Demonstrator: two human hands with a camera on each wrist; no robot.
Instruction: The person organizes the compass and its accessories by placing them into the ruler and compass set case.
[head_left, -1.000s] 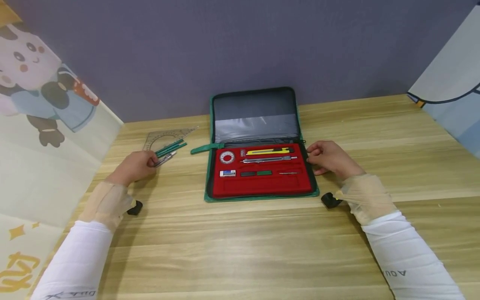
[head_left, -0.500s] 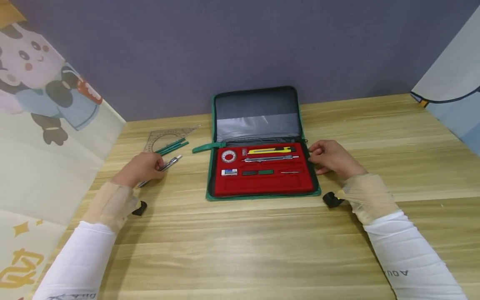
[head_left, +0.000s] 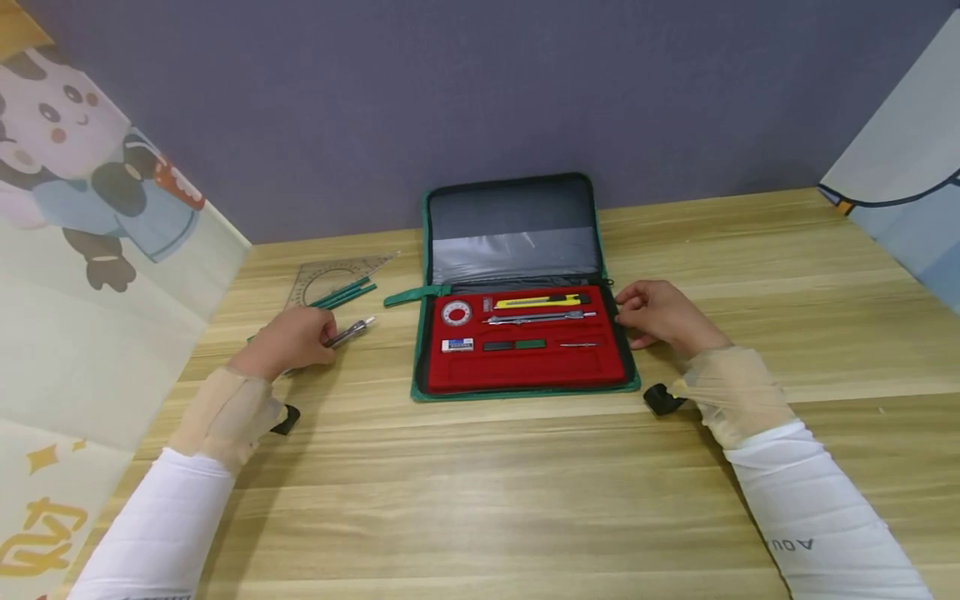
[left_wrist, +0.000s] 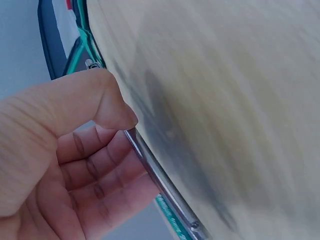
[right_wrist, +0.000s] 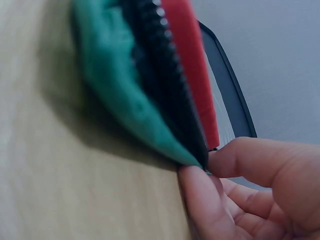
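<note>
My left hand [head_left: 292, 340] pinches a silver drawing compass [head_left: 351, 332] between thumb and fingers, left of the zip case. In the left wrist view the compass's metal leg [left_wrist: 162, 182] slants down from the fingertips over the table. A green zip case [head_left: 415, 393] lies open, its dark lid leaning back on the wall. My right hand [head_left: 663, 315] pinches the case's right edge, thumb on the zip side in the right wrist view. Its red tray [head_left: 540, 382] bears a yellow box cutter [head_left: 532, 302], another compass [head_left: 540, 318], an eraser [head_left: 457, 346] and a white ring [head_left: 456, 313].
Green pencils [head_left: 345, 295] and a clear set square [head_left: 307, 273] lie just beyond my left hand. A purple-grey wall [head_left: 510, 92] closes off the back of the wooden table [head_left: 465, 500], and a cartoon-printed panel [head_left: 90, 192] stands on the left.
My left hand has drawn the compass away from the pencils, toward me and slightly right, and it now points at the case. The right hand stays at the case's edge.
</note>
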